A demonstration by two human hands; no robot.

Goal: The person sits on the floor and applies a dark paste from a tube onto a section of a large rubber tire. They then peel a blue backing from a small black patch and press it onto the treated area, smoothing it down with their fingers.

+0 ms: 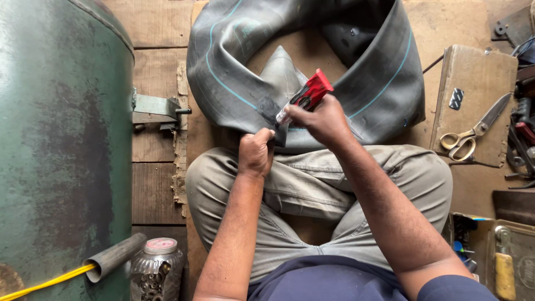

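A grey rubber inner tube (pixel 384 83) with thin blue lines lies curled on the floor in front of my crossed legs. My left hand (pixel 255 151) pinches a folded part of the tube against my knee. My right hand (pixel 319 118) holds a red glue tube (pixel 310 93) tilted, its white nozzle touching a dark roughened patch (pixel 269 108) on the rubber just above my left hand.
A large green metal tank (pixel 61 145) fills the left side, with a pipe and yellow hose (pixel 50 281) at its base. A jar of small metal parts (pixel 157 267) stands beside it. Yellow-handled scissors (pixel 465 139) lie on a board at the right, with tools beyond.
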